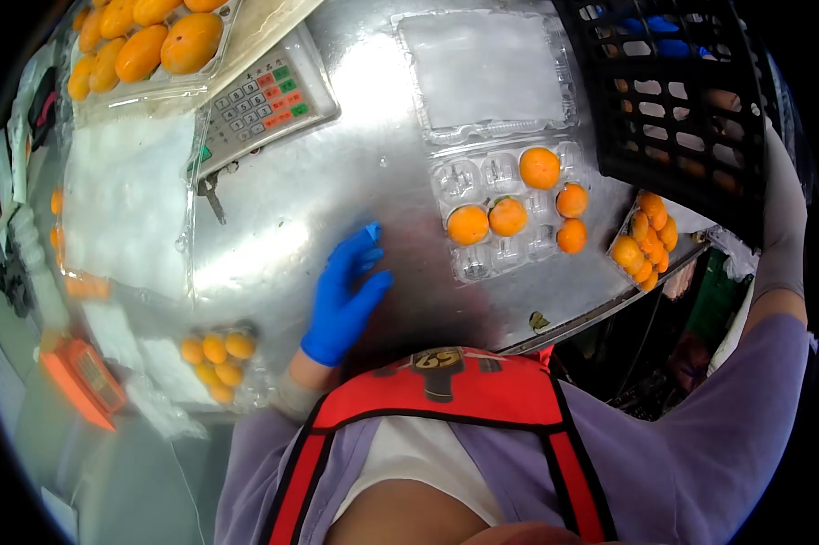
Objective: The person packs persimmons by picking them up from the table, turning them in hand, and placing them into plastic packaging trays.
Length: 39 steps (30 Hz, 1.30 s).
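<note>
My left hand (344,295), in a blue glove, is over the metal table (273,245), its fingers apart and holding nothing. To its right lies an opened clear plastic tray (502,173) with several round orange fruits (508,216) in and beside its cups. A black perforated crate (673,100) stands tilted at the upper right. My right arm (780,218) reaches up along the crate's right side. Blue patches (668,45) show through the crate's holes; the fingers of my right hand cannot be made out.
A scale with a keypad (260,104) is at the upper left, near a pack of large orange fruits (192,43). Smaller fruit packs lie at the lower left (216,363) and right (646,241). An orange device (81,381) is far left. A leaf (538,321) lies near the table edge.
</note>
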Motion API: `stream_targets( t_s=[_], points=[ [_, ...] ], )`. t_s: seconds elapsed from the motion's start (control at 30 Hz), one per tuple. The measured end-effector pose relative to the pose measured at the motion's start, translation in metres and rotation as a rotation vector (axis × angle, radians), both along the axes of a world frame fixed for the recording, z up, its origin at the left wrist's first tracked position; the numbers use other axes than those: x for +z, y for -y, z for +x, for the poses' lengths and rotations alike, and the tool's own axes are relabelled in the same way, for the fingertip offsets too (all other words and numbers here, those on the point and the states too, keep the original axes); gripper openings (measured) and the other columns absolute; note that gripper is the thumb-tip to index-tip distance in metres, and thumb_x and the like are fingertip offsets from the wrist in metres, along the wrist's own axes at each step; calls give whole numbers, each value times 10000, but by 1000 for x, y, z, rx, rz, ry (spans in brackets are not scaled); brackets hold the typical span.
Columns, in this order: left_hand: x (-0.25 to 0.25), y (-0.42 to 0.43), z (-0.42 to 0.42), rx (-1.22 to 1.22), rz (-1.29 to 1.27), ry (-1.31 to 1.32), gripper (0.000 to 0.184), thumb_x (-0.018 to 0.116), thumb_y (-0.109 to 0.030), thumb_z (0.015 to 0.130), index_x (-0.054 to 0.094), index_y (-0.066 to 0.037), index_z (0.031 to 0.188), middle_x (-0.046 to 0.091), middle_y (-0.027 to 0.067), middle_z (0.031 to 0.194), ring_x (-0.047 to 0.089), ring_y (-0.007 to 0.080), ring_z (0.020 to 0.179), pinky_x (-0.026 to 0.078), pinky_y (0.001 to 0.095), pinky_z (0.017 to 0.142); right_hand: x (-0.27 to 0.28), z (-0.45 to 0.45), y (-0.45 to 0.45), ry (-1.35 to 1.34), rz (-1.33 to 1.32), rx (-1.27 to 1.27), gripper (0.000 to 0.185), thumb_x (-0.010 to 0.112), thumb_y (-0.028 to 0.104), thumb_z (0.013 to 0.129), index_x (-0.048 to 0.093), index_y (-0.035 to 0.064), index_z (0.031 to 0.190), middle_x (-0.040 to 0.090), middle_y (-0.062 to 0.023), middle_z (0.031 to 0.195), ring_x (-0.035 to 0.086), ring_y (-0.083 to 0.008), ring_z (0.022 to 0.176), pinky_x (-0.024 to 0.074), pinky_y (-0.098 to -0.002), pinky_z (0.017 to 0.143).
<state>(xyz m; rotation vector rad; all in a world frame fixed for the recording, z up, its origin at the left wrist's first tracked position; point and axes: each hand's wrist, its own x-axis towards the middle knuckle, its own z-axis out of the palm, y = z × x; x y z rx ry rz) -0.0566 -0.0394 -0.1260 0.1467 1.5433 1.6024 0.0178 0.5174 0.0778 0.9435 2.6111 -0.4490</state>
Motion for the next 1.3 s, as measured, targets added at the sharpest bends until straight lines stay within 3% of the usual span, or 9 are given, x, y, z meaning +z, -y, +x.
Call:
stream_targets(
  t_s=[0.57, 0.67, 0.73, 0.83, 0.9, 1.03, 1.2, 1.27, 1.3],
  points=[
    [-1, -9, 4, -53, 17, -26, 527, 608, -15, 804, 424, -37, 1296, 461, 92, 1305, 506, 170, 1048, 419, 301, 905, 9, 8, 4, -24, 78, -4, 351, 681, 217, 756, 588, 27, 1036, 620, -80, 895, 572, -176, 815, 469, -312, 720],
    [-5, -16, 16, -154, 97, 46, 625, 607, -19, 805, 331, -54, 1365, 433, 107, 1329, 500, 166, 1062, 417, 298, 907, 10, 8, 5, -30, 93, -1, 349, 687, 216, 751, 591, 27, 1028, 620, -77, 885, 570, -174, 807, 469, -311, 712],
    [-7, -24, 26, -234, 133, 190, 757, 618, -35, 802, 189, -78, 1426, 390, 132, 1361, 486, 178, 1098, 411, 310, 919, 13, 7, 4, -41, 111, 9, 348, 691, 215, 747, 593, 27, 1022, 620, -74, 879, 570, -173, 801, 469, -311, 706],
    [-7, -35, 37, -312, 141, 97, 834, 631, -66, 802, 94, -67, 1440, 352, 155, 1382, 472, 203, 1126, 405, 326, 932, 16, 6, 6, -50, 145, 23, 346, 697, 214, 741, 596, 27, 1014, 619, -71, 869, 568, -171, 793, 469, -310, 698],
    [-3, -44, 39, -339, 127, 46, 802, 611, -55, 816, 106, -72, 1439, 333, 135, 1387, 447, 201, 1151, 394, 330, 950, 20, 4, 8, -64, 179, 36, 345, 701, 213, 737, 598, 27, 1009, 619, -69, 863, 568, -170, 787, 469, -310, 692],
    [-11, -61, 36, -366, 117, -195, 797, 621, -79, 823, 112, -63, 1436, 330, 134, 1380, 439, 208, 1159, 397, 341, 958, 26, -9, 17, -89, 296, 55, 343, 709, 212, 730, 602, 27, 998, 618, -64, 850, 566, -168, 776, 469, -309, 681],
    [-12, -99, 32, -424, 84, -85, 840, 663, -161, 800, 118, -24, 1424, 360, 175, 1357, 485, 234, 1117, 428, 348, 922, 53, -21, 40, -200, 573, 18, 340, 720, 210, 720, 607, 27, 984, 617, -59, 834, 564, -165, 762, 470, -309, 667],
    [-10, -107, 35, -470, 92, -137, 862, 678, -199, 784, 127, 1, 1416, 374, 201, 1344, 507, 252, 1097, 448, 347, 896, 71, 19, 5, -504, 722, 225, 361, 732, 206, 709, 602, 36, 999, 620, -72, 814, 574, -192, 751, 471, -309, 675],
    [-13, -107, 35, -456, 76, -184, 853, 679, -208, 784, 142, -4, 1415, 383, 205, 1337, 516, 255, 1083, 453, 345, 886, 89, 25, 21, -494, 787, 150, 467, 748, 237, 703, 562, 32, 1080, 620, -83, 846, 572, -181, 767, 468, -287, 731]
  ],
)
